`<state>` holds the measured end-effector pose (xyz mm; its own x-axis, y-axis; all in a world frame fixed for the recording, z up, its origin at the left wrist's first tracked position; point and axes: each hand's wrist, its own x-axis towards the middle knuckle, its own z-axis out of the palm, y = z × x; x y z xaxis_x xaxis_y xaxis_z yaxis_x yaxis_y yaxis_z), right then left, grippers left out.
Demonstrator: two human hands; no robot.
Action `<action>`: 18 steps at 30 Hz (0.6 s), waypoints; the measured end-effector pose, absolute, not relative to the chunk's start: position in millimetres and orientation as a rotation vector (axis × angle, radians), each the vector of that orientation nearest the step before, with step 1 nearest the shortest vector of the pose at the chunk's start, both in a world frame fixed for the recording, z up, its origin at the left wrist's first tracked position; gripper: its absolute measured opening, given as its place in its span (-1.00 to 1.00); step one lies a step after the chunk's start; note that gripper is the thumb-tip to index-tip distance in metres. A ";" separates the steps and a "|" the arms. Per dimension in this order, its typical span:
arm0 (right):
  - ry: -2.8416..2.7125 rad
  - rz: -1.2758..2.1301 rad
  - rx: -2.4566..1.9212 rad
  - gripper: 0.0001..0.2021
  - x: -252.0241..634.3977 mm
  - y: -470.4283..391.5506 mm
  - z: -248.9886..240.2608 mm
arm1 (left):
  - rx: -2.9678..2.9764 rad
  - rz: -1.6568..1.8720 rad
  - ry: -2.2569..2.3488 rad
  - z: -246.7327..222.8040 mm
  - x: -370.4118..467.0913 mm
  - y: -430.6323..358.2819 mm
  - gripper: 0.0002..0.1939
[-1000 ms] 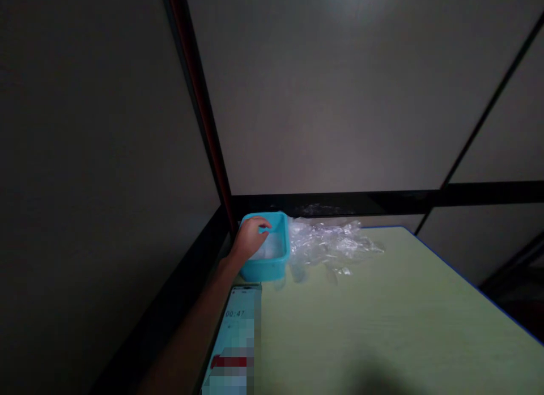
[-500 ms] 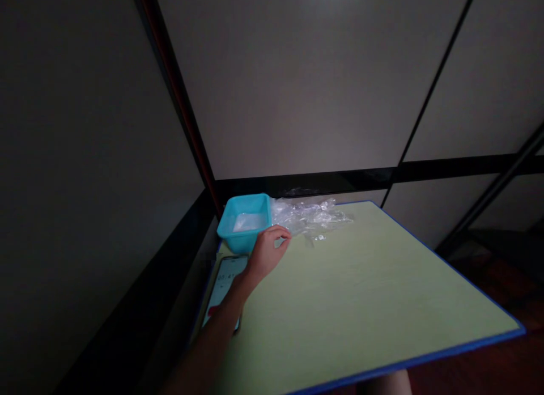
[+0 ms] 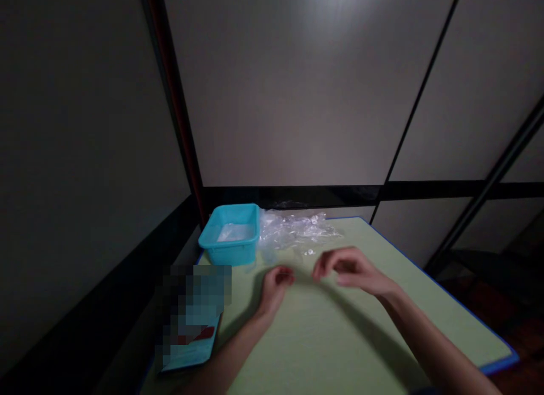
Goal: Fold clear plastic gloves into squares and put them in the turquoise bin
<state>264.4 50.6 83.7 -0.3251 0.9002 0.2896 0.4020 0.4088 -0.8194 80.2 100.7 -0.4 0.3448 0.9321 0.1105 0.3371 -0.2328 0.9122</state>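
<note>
My left hand [image 3: 274, 288] is low over the light green table [image 3: 306, 338], its fingers curled in with the thumb. Whatever they may hold is too small or hidden to make out. To its right my right hand [image 3: 351, 269] hovers with bent fingers, a gap showing between them and the thumb. Behind both hands spreads a crumpled heap of clear plastic [image 3: 297, 228]. Beside that heap stands a turquoise plastic basket [image 3: 232, 253] with a whitish, see-through sheet [image 3: 236, 232] inside.
A phone [image 3: 193, 352], partly blurred out, lies at the table's left side. Dark panelling [image 3: 106, 157] rises on the left and a pale panelled wall [image 3: 289, 100] behind. Blue edging [image 3: 501, 362] runs along the table.
My right hand has come into view from the right. My left hand has drawn back from beside the basket, nearer to me. The view has shifted slightly.
</note>
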 end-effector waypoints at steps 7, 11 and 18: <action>-1.803 0.251 -1.653 -0.66 256.6 135.5 16.8 | 1.581 0.935 1.098 -5.4 77.2 96.0 -0.84; -1.761 0.152 -1.854 -0.58 257.9 149.7 -1.4 | 1.542 0.967 1.057 -7.1 78.0 95.7 -0.85; -1.841 0.152 -1.844 -0.63 259.9 150.8 -8.6 | 1.499 1.014 0.987 -11.4 78.0 95.6 -0.86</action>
